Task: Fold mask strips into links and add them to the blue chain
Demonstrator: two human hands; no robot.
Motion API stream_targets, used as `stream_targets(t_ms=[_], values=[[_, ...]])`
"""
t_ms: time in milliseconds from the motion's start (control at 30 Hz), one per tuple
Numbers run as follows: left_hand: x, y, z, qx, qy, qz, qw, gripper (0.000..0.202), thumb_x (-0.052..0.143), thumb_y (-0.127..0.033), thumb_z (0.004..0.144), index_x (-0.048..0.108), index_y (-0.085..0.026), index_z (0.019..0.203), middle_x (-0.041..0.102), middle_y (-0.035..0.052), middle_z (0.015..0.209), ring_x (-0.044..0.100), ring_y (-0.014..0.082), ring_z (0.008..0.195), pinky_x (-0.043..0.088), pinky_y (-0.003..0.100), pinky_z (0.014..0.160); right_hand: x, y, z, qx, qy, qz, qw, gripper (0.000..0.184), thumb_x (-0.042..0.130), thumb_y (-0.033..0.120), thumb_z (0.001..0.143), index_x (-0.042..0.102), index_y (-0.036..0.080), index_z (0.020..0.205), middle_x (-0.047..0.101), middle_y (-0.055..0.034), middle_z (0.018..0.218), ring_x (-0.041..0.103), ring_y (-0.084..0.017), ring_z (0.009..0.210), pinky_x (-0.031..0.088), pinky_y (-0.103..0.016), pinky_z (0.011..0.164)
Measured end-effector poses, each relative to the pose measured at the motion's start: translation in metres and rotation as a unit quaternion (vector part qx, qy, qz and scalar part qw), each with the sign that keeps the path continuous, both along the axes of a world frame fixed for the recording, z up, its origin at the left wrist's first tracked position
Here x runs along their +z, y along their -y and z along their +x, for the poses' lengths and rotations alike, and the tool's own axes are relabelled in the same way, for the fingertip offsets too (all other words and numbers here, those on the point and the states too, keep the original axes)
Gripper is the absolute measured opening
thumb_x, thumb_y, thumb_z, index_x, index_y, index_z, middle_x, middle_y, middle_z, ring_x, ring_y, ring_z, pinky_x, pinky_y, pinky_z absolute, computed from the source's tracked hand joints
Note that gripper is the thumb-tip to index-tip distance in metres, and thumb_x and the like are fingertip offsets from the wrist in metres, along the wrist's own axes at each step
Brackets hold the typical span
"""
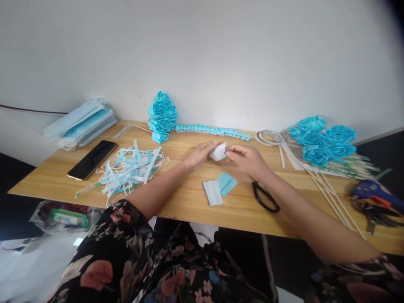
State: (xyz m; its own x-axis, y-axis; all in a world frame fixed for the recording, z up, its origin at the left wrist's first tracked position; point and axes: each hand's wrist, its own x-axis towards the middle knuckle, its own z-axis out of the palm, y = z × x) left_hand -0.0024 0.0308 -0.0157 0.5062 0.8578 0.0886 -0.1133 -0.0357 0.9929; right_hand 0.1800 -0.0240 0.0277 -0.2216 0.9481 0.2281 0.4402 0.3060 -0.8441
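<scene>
In the head view I see a folded fabric piece (218, 152), white with a pale blue edge, creased and angular, between the hands over the middle of the wood-grain table (179, 189); nearer lie two pleated cut pieces, one white (213, 193), the other blue (227, 183), touching; far off, a braided blue strip (211, 131) runs beside ruffled blue roses (162, 111); I watch the left hand (200, 155) grip the piece's left side, fingers nearly closed; the right hand (246, 160) pinches its right edge, fingers curled; black scissor-like handles (267, 198) lie near, under the right forearm.
</scene>
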Motion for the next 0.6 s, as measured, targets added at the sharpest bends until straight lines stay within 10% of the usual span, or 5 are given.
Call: stream_targets(t_ms=[200,400,600], values=[[0.01,-0.001,0.0,-0.055,0.101,-0.151,0.982,0.071,0.033,-0.073,0.091,0.066,-0.015,0.112,0.073,0.0131,0.105,0.07,0.0218,0.092,0.053,0.034,0.086,-0.002,-0.021,-0.012,-0.022,-0.297,-0.126,0.946,0.029,0.079,0.046,0.069,0.071,0.022,0.083,0.069,-0.0013,0.081,0.065,-0.015,0.075,0.057,-0.027,0.063],[0.007,-0.003,-0.004,0.016,0.108,-0.122,0.986,0.048,0.077,-0.049,0.074,0.068,-0.013,0.104,0.074,0.0097,0.095,0.066,0.0128,0.074,0.047,0.024,0.069,-0.02,-0.028,-0.008,-0.058,-0.327,-0.12,0.936,0.03,0.08,0.044,0.067,0.069,0.022,0.084,0.068,0.0009,0.081,0.065,-0.013,0.074,0.055,-0.023,0.058],[0.009,0.001,-0.002,0.089,0.016,-0.049,0.995,0.04,0.076,-0.05,0.072,0.069,-0.013,0.086,0.06,-0.0022,0.056,0.047,0.0063,0.048,0.033,0.022,0.05,-0.023,-0.024,-0.006,-0.038,-0.321,-0.128,0.938,0.045,0.06,0.063,0.081,0.067,0.021,0.094,0.072,-0.0061,0.095,0.068,-0.017,0.078,0.057,-0.027,0.056]])
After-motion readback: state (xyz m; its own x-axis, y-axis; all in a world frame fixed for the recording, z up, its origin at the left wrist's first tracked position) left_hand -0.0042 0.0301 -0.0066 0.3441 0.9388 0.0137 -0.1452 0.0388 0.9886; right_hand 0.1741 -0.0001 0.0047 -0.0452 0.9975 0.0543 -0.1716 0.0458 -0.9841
